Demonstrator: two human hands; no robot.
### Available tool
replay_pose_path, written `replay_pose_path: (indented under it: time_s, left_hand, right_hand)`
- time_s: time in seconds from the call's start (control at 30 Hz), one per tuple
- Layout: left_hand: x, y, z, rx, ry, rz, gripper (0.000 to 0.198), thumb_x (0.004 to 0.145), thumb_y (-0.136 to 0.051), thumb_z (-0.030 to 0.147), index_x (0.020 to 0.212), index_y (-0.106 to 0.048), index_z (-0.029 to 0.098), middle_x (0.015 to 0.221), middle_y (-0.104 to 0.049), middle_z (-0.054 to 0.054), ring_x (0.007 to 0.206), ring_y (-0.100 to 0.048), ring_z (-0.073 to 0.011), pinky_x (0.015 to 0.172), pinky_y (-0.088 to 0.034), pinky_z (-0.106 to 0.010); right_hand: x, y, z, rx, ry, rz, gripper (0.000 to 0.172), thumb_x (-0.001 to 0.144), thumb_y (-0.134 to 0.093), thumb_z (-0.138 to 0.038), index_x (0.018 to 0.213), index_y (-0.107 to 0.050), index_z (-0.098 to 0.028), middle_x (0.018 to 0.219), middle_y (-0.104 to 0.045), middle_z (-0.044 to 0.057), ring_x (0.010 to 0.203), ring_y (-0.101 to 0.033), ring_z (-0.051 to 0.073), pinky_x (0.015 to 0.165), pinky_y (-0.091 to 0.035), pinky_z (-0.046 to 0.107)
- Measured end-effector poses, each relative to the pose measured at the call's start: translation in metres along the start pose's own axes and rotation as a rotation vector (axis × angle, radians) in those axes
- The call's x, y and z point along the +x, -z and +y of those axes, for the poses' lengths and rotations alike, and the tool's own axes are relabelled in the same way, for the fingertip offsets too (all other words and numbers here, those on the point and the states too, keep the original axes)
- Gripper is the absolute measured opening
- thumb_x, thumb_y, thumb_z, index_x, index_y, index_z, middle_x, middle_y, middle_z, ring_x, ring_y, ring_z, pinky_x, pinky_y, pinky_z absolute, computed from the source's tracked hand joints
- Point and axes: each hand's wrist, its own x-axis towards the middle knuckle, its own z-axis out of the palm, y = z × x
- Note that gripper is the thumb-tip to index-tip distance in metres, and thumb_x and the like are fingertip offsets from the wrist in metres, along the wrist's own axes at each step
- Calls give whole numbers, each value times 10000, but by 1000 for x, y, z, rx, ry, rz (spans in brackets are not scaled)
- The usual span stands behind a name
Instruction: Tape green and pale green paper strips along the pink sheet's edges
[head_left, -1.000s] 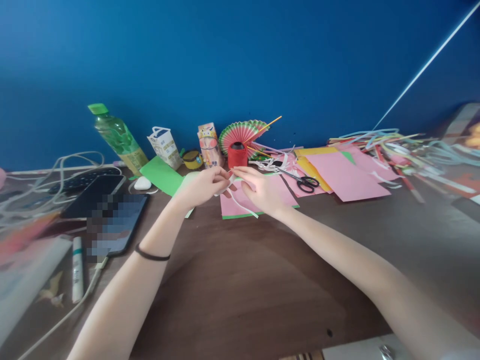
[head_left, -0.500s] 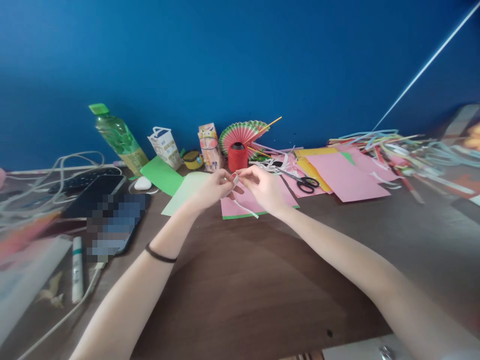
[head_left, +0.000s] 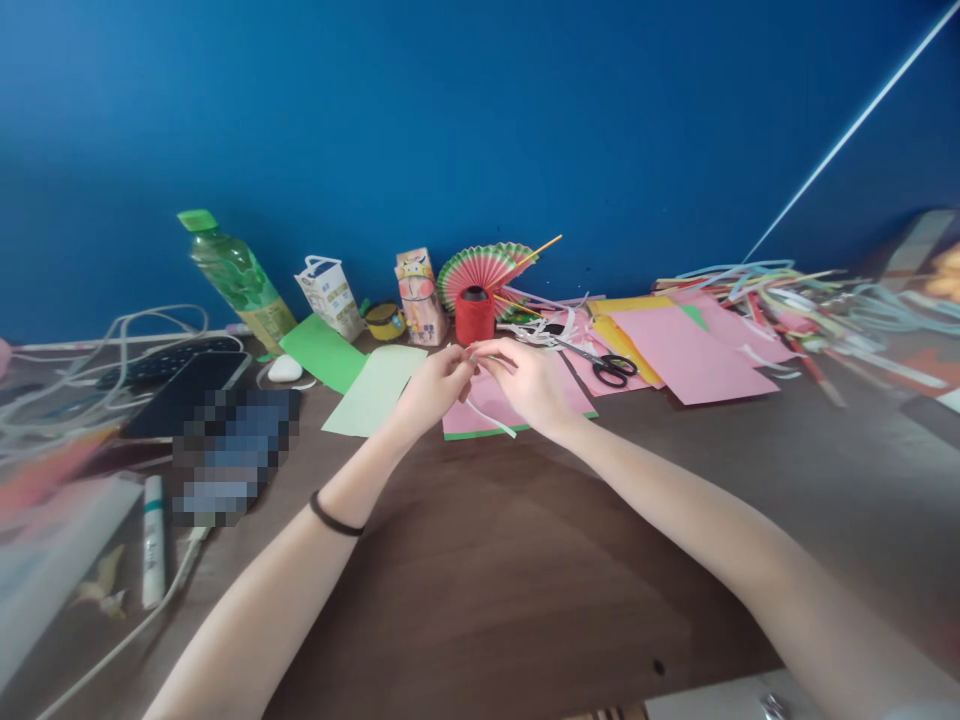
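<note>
My left hand (head_left: 433, 388) and my right hand (head_left: 526, 382) meet above a pink sheet (head_left: 487, 410) on the brown desk (head_left: 487, 580). Both pinch a thin white paper strip (head_left: 491, 418), whose loose end trails down over the pink sheet. The fingertips touch near the strip's upper end. A black band sits on my left wrist. A pale green sheet (head_left: 373, 390) lies just left of my left hand.
Behind the hands stand a red thread spool (head_left: 475, 314), a paper fan (head_left: 484, 268), small cartons and a green bottle (head_left: 234, 274). Black scissors (head_left: 613, 366) lie on pink and yellow sheets at right, with many coloured strips (head_left: 795, 290). A phone (head_left: 225, 450), cables and a glue stick (head_left: 153, 540) lie left.
My left hand has shifted right toward the right hand, uncovering the pale green sheet. Both hands have closed together on the strip's upper end.
</note>
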Motion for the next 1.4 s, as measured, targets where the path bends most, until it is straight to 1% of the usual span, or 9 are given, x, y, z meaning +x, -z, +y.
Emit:
replay_pose_path:
  time_s: [0.23, 0.4, 0.57, 0.67, 0.8, 0.97, 1.13, 1.27, 1.4]
  left_hand:
    - [-2, -5, 1, -6, -18, 44, 193, 787, -399, 279, 642, -481, 179, 461, -410, 56, 458, -388, -91, 474, -290, -216]
    - [-3, -8, -3, -27, -33, 95, 169, 758, -414, 264, 647, -502, 173, 468, -397, 57, 468, -375, -90, 478, -275, -217]
    - [-4, -11, -3, -214, -14, 128, 139, 702, -431, 233, 603, -499, 164, 471, -382, 57, 465, -351, -80, 468, -264, -210]
    - [-5, -12, 0, -328, 3, 126, 133, 677, -442, 228, 576, -496, 161, 456, -358, 60, 452, -336, -75, 461, -261, -210]
    - [-4, -15, -1, -414, 39, 127, 134, 670, -449, 233, 567, -496, 160, 440, -323, 64, 433, -299, -67, 446, -235, -209]
    - [-2, -16, -5, -493, 77, 114, 149, 686, -472, 259, 580, -499, 159, 457, -340, 60, 427, -284, -59, 438, -218, -206]
    - [-2, -13, -5, -434, 61, 91, 171, 719, -463, 258, 595, -518, 154, 440, -327, 66, 431, -298, -62, 448, -232, -206]
    - [-3, -11, -5, -343, 8, 83, 194, 750, -461, 274, 615, -524, 150, 452, -350, 62, 442, -315, -67, 454, -241, -209]
    - [-3, -11, -7, -311, -12, 83, 211, 772, -445, 282, 632, -527, 147, 456, -358, 64, 439, -319, -66, 452, -244, -209]
  right_hand:
    - [1, 1, -1, -87, 87, 35, 87, 826, -506, -168, 832, -590, -188, 875, -679, 55, 844, -630, 172, 777, -488, 322]
    - [0, 1, -4, -80, 99, 22, 81, 837, -477, -164, 818, -551, -191, 910, -664, 67, 878, -616, 172, 789, -478, 330]
    - [-3, 1, -6, -89, 101, 12, 96, 860, -431, -195, 836, -524, -198, 941, -652, 68, 893, -605, 175, 774, -472, 332]
    - [-4, 1, -7, -93, 100, -3, 107, 868, -414, -203, 858, -521, -203, 953, -651, 64, 898, -604, 173, 776, -467, 326]
    - [-4, 3, -10, -97, 65, -29, 115, 870, -406, -212, 851, -520, -213, 974, -651, 58, 907, -601, 175, 787, -461, 339]
    - [-3, 4, -12, -88, 41, -29, 109, 870, -417, -224, 849, -524, -214, 983, -654, 59, 909, -606, 176, 781, -468, 340]
    - [-4, 3, -8, -6, -12, -54, 102, 876, -421, -245, 879, -518, -213, 1018, -647, 57, 937, -604, 172, 801, -472, 338]
    - [-5, 2, -6, 48, -65, -46, 98, 876, -430, -270, 873, -505, -208, 1014, -648, 53, 904, -613, 162, 766, -479, 318]
    - [-5, 1, -4, 70, -83, -41, 118, 878, -431, -301, 875, -500, -206, 1008, -647, 60, 905, -611, 167, 761, -474, 320]
